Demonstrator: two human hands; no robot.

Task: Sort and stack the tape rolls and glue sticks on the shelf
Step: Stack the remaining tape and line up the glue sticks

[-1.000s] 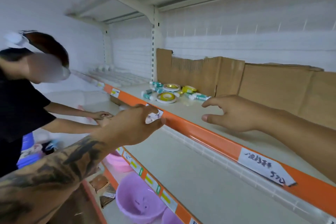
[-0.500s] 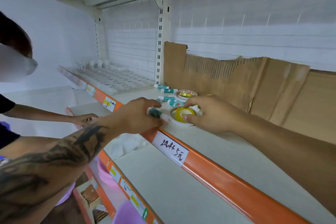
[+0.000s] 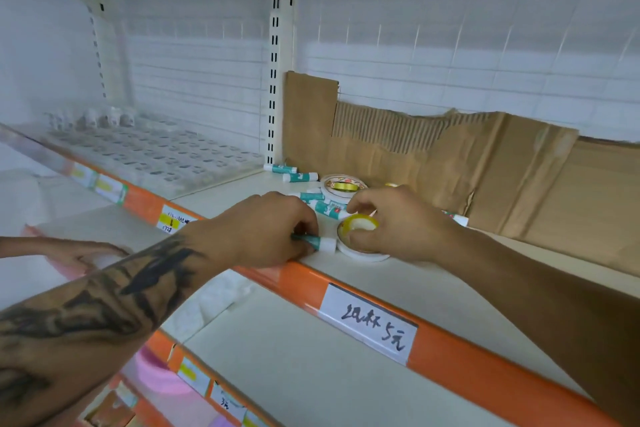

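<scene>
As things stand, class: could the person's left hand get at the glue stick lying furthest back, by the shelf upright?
Probably not straight away. The left hand already grips a glue stick at the shelf edge. The far glue stick lies uncovered, with bare shelf leading to it.

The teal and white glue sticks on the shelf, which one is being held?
The teal and white glue stick at the shelf's orange front edge, gripped by the left hand; the others lie loose farther back.

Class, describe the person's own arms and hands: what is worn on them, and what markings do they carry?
Both forearms are bare, with no sleeves in view. The left forearm carries large dark tattoos reaching almost to the wrist. The right forearm shows no markings. Neither the left hand nor the right hand wears gloves, rings or a watch.
</scene>
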